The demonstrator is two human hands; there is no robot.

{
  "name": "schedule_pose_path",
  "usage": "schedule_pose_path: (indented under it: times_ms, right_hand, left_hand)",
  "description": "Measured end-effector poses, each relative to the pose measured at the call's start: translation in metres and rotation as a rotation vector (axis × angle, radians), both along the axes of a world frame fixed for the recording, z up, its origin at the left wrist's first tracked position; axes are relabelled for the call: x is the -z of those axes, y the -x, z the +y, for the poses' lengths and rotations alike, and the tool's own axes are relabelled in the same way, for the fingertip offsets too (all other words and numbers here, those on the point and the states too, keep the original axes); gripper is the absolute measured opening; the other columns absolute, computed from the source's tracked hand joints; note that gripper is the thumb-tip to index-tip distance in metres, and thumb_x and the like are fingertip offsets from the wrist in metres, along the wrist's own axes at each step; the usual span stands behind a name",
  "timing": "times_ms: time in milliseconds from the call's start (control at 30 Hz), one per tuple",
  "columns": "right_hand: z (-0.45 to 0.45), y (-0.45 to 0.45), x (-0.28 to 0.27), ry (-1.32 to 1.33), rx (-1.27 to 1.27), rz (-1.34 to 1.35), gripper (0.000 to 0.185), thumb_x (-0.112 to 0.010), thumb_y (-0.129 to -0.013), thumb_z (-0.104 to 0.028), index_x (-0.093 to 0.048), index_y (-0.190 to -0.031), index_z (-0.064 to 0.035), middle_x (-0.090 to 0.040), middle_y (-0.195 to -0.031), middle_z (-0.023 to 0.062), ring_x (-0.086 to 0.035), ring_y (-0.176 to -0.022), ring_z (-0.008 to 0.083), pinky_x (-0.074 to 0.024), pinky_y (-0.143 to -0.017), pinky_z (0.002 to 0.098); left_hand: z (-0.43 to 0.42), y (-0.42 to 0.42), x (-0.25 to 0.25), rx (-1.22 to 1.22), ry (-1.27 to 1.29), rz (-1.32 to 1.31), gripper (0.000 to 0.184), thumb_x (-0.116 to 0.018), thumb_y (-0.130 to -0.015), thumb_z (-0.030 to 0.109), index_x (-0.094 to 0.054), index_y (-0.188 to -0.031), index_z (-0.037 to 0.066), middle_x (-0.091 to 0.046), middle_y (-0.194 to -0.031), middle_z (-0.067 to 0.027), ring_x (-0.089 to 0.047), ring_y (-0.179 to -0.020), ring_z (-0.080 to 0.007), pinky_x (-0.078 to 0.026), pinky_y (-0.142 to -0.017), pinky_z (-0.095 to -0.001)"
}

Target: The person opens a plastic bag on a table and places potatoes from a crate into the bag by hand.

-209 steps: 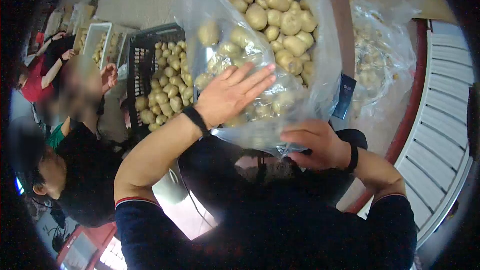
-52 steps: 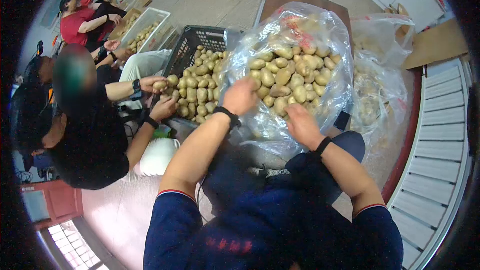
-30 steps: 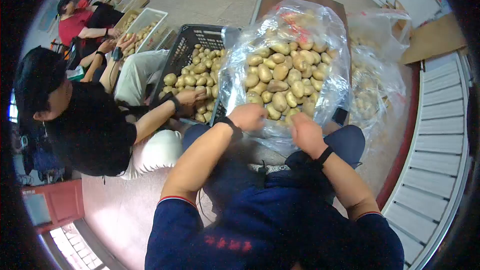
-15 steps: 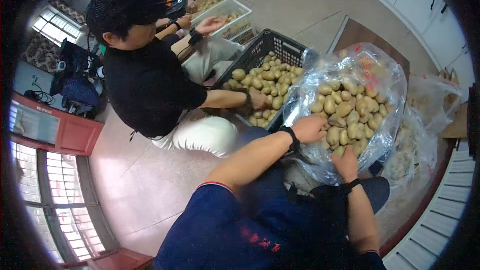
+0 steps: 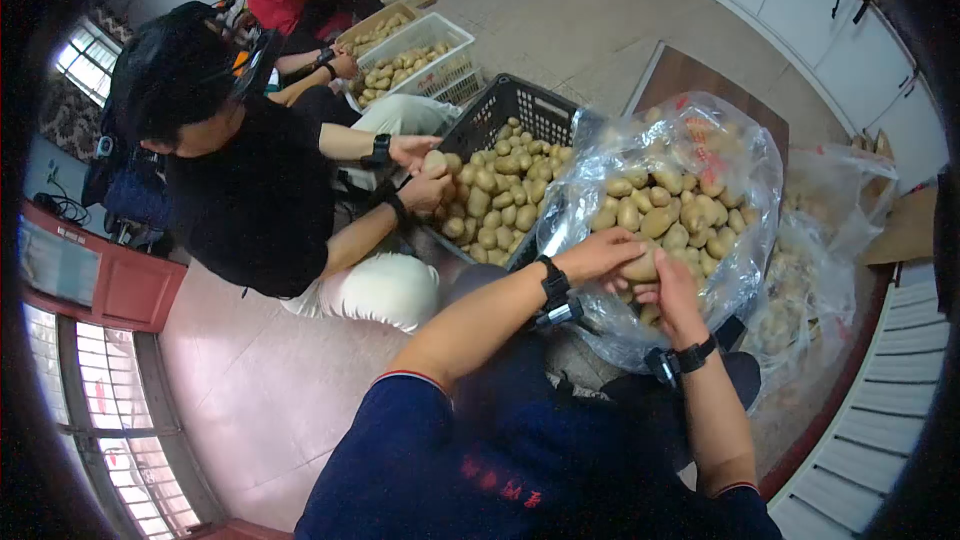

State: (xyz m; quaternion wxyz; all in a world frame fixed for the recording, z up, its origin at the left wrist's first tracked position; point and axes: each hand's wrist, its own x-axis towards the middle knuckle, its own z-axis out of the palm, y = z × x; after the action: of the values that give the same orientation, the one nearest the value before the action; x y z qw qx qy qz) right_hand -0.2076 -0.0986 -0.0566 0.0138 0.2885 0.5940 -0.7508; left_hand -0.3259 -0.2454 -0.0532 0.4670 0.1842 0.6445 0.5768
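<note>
My left hand [image 5: 603, 256] and my right hand [image 5: 676, 294] are close together over a crate lined with a clear plastic bag [image 5: 765, 195]. A tan, oval potato [image 5: 641, 266] is between them, with the fingers of both hands closed on it. Many more potatoes [image 5: 690, 212] lie in the bag just beyond my hands. Part of the held potato is hidden by my left fingers. A dark strap with a small device circles each of my wrists.
To the left, a black crate [image 5: 512, 90] holds potatoes, and a co-worker's hands [image 5: 425, 180] hold one over it. Farther back stand a white crate [image 5: 455, 40] of potatoes and another person in red. A brown board [image 5: 690, 75] and clear plastic bags [image 5: 815, 280] lie at the right.
My hands have lifted from the pile and come together around one potato. The co-worker's hands have met over the near edge of the black crate. The view has shifted slightly.
</note>
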Motion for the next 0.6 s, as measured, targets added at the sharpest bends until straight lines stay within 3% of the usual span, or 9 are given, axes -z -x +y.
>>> schedule_pose_path:
  times_ms: [67, 233, 300, 333, 367, 433, 500, 533, 600]
  right_hand:
    - [-0.006, 0.008, -0.001, -0.05, -0.065, 0.057, 0.037, -0.046, -0.1, -0.038, -0.058, -0.112, -0.0047, -0.065, -0.085, 0.0044, -0.06, -0.06, 0.0076, -0.0472, -0.049, 0.0197]
    - [-0.013, 0.009, -0.005, -0.189, -0.151, 0.099, 0.037, -0.041, -0.102, -0.037, -0.056, -0.113, -0.0051, -0.062, -0.077, 0.0018, -0.057, -0.059, 0.0072, -0.0441, -0.051, 0.0205]
    - [-0.01, 0.005, -0.002, -0.123, -0.13, 0.087, 0.035, -0.042, -0.102, -0.035, -0.056, -0.113, -0.0045, -0.063, -0.078, 0.0031, -0.057, -0.06, 0.0083, -0.0441, -0.053, 0.0205]
    - [-0.008, 0.001, 0.004, -0.133, -0.119, 0.089, 0.033, -0.043, -0.102, -0.034, -0.056, -0.111, -0.0044, -0.063, -0.077, 0.0036, -0.057, -0.061, 0.0088, -0.0444, -0.053, 0.0209]
    - [-0.005, -0.003, 0.01, -0.143, -0.108, 0.09, 0.032, -0.044, -0.102, -0.033, -0.056, -0.109, -0.0043, -0.063, -0.077, 0.0041, -0.058, -0.061, 0.0094, -0.0448, -0.053, 0.0213]
    - [0.002, -0.014, 0.019, -0.162, -0.126, 0.113, 0.029, -0.046, -0.101, -0.031, -0.056, -0.104, -0.0043, -0.063, -0.076, 0.0038, -0.058, -0.061, 0.0101, -0.0452, -0.054, 0.0222]
    - [0.009, -0.025, 0.026, -0.136, -0.16, 0.045, 0.026, -0.048, -0.101, -0.03, -0.056, -0.099, -0.0045, -0.063, -0.075, 0.0039, -0.058, -0.061, 0.01, -0.0453, -0.054, 0.0221]
    - [0.012, -0.031, 0.029, -0.112, -0.152, 0.045, 0.025, -0.05, -0.1, -0.028, -0.058, -0.094, -0.005, -0.063, -0.074, 0.003, -0.058, -0.061, 0.0097, -0.0451, -0.054, 0.0219]
    - [0.021, -0.048, 0.033, -0.152, -0.167, 0.036, 0.025, -0.051, -0.1, -0.028, -0.058, -0.092, -0.0051, -0.062, -0.074, 0.0028, -0.057, -0.06, 0.0096, -0.045, -0.053, 0.022]
  left_hand:
    - [-0.004, 0.0, -0.004, 0.019, -0.141, -0.315, 0.038, -0.058, -0.095, 0.038, -0.056, -0.114, 0.005, -0.065, -0.089, -0.0051, -0.063, -0.062, -0.0105, -0.052, -0.051, -0.023]
    - [-0.015, 0.019, 0.002, 0.077, -0.177, -0.339, 0.036, -0.056, -0.096, 0.035, -0.053, -0.118, 0.006, -0.065, -0.094, -0.0047, -0.063, -0.061, -0.0115, -0.053, -0.051, -0.0229]
    - [-0.018, 0.021, 0.001, -0.096, -0.202, -0.369, 0.034, -0.057, -0.096, 0.031, -0.054, -0.119, 0.006, -0.064, -0.097, -0.0064, -0.063, -0.061, -0.0135, -0.052, -0.049, -0.0226]
    - [-0.022, 0.026, 0.002, -0.129, -0.235, -0.423, 0.036, -0.061, -0.094, 0.026, -0.053, -0.123, 0.007, -0.063, -0.1, -0.0052, -0.065, -0.072, -0.0148, -0.055, -0.056, -0.0243]
    - [-0.026, 0.031, 0.003, -0.124, -0.236, -0.417, 0.036, -0.061, -0.094, 0.026, -0.053, -0.123, 0.007, -0.063, -0.1, -0.0052, -0.065, -0.072, -0.0148, -0.055, -0.056, -0.0243]
    - [-0.031, 0.043, 0.011, -0.432, -0.282, -0.348, 0.031, -0.06, -0.093, 0.026, -0.055, -0.116, 0.006, -0.063, -0.094, -0.0069, -0.063, -0.063, -0.0169, -0.054, -0.052, -0.0278]
    - [-0.047, 0.066, 0.044, -0.449, -0.243, -0.167, 0.028, -0.06, -0.093, 0.023, -0.056, -0.116, 0.008, -0.062, -0.099, -0.0079, -0.063, -0.072, -0.0192, -0.056, -0.058, -0.0301]
    - [-0.058, 0.074, 0.054, -0.431, -0.268, 0.235, 0.027, -0.059, -0.092, 0.022, -0.056, -0.115, 0.008, -0.062, -0.101, -0.0075, -0.062, -0.075, -0.02, -0.056, -0.06, -0.0307]
    - [-0.076, 0.092, 0.082, -0.397, -0.289, 0.644, 0.025, -0.059, -0.092, 0.02, -0.056, -0.114, 0.008, -0.061, -0.103, -0.007, -0.062, -0.078, -0.0207, -0.056, -0.063, -0.0313]
